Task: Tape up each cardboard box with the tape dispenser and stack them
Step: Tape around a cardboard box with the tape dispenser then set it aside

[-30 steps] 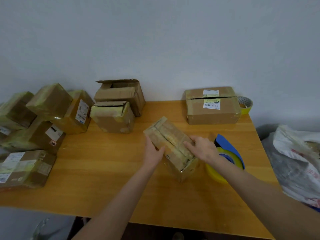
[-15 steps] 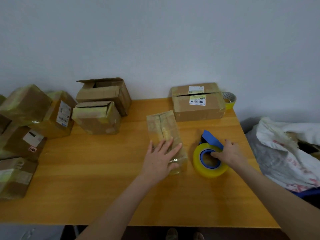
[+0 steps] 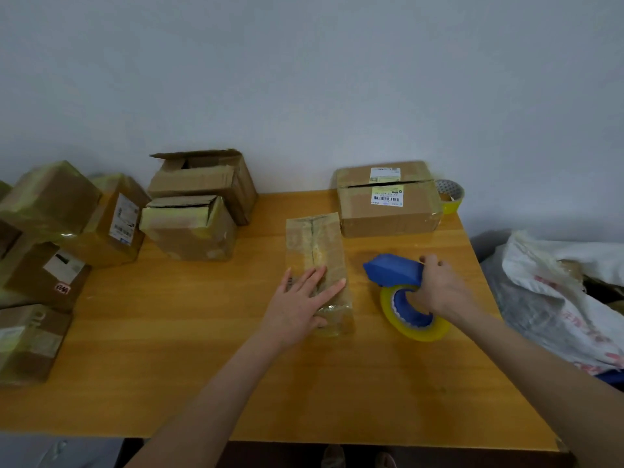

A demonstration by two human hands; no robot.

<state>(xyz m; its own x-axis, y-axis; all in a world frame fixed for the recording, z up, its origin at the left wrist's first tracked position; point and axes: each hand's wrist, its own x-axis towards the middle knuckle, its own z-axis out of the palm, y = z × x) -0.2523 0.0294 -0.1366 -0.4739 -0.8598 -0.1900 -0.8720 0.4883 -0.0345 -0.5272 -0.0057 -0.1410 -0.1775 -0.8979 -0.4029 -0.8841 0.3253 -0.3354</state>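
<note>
**Risks before the tape goes on**

Head view: the narrow box [image 3: 315, 244] lies in the middle of the frame on the table [image 3: 169, 349]. Its long seam runs away from the person and looks shiny with old tape. The left hand [image 3: 297, 305] rests flat on the near end of the box top, fingers spread, gripping nothing. Just right of the box, the right hand [image 3: 439, 288] has its fingers curled round the blue handle of the tape dispenser [image 3: 391, 268]. The yellow roll seems to touch the table, but I cannot tell if it is lifted.

What could go wrong, in my judgement:

- The box looks light and is pressed from above at one end only, so a pull of the tape may drag or turn it.
- The spread fingers lie on the seam itself, so the dispenser's path would meet them and its cutting edge would pass near skin.
- The free tape end is not visible. If it is stuck back on the roll, the start may fail.
- The labelled box [image 3: 388, 217] stands close behind, right of centre in the frame, and could block a long stroke.
</note>
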